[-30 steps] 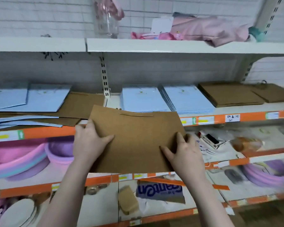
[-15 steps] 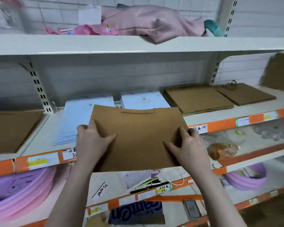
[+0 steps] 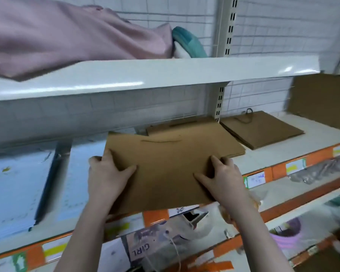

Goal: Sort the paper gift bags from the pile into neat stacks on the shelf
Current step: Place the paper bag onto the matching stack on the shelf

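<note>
Two stacks of pale blue bags (image 3: 18, 189) lie flat at left on the middle shelf (image 3: 263, 163), blurred, with a dark gap between them. One brown paper bag (image 3: 165, 169) is held flat in both hands, its far edge over the shelf and overlapping the brown stack (image 3: 194, 128) behind it; its near edge juts out past the orange shelf lip. Left hand (image 3: 108, 173) grasps the bag's left edge, thumb on top, fingers curled round the side. Right hand (image 3: 222, 177) grasps the right edge near the front corner, thumb and fingers spread on top. Cannot tell what the fingers do beneath.

Brown stacks: two flat ones, the one under the held bag and a second stack (image 3: 263, 130) right of the slotted upright post (image 3: 220, 103), with a dark cord handle on top. A brown sheet (image 3: 322, 101) leans upright at far right.

Top shelf carries pink fabric (image 3: 67, 40) and one teal-rimmed item (image 3: 188, 43) beside it. Lower shelves hold blurred clutter, including a box printed GIRL (image 3: 141, 252) and a purple basin (image 3: 289, 230).
</note>
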`<state>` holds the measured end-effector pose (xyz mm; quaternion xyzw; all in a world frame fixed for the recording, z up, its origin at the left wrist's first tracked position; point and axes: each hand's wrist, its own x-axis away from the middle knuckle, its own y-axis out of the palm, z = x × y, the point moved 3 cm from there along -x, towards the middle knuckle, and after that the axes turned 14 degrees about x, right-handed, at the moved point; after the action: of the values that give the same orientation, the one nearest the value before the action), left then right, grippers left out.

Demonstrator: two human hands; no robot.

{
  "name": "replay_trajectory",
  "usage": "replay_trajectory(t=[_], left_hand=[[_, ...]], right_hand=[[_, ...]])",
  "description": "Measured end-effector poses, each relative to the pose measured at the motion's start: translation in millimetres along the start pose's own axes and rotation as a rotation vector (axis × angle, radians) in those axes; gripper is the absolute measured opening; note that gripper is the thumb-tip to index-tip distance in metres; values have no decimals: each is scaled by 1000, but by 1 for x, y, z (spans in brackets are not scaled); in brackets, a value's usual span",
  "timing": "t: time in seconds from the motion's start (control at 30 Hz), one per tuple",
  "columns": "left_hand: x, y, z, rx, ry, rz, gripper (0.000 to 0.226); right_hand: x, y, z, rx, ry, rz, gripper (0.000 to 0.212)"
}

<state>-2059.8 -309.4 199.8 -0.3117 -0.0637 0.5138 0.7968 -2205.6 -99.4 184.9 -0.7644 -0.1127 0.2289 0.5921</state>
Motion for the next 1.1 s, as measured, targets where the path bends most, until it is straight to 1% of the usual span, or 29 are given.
replay_trajectory(t=[0.13, 0.3, 0.43, 0.53, 0.77, 0.93, 1.1], left_hand=[[11, 71, 48, 0, -10, 7, 77], [40, 171, 119, 6, -65, 36, 65], [56, 238, 175, 2, -112, 20, 73], [59, 275, 207, -5, -115, 3, 77], [41, 335, 241, -18, -93, -28, 79], [21, 368, 248, -23, -83, -66, 80], [5, 393, 260, -77, -81, -109, 74]], right_hand=[[-48, -4, 74, -22, -31, 3, 58], [-110, -13, 186, -23, -83, -9, 58], [-151, -26, 265, -12, -95, -33, 64], [-178, -31, 308, -33, -71, -46, 70], [-234, -21, 356, -35, -39, -77, 72], [-268, -17, 370, -29, -39, -55, 72], [-297, -15, 380, -33, -21, -52, 70]])
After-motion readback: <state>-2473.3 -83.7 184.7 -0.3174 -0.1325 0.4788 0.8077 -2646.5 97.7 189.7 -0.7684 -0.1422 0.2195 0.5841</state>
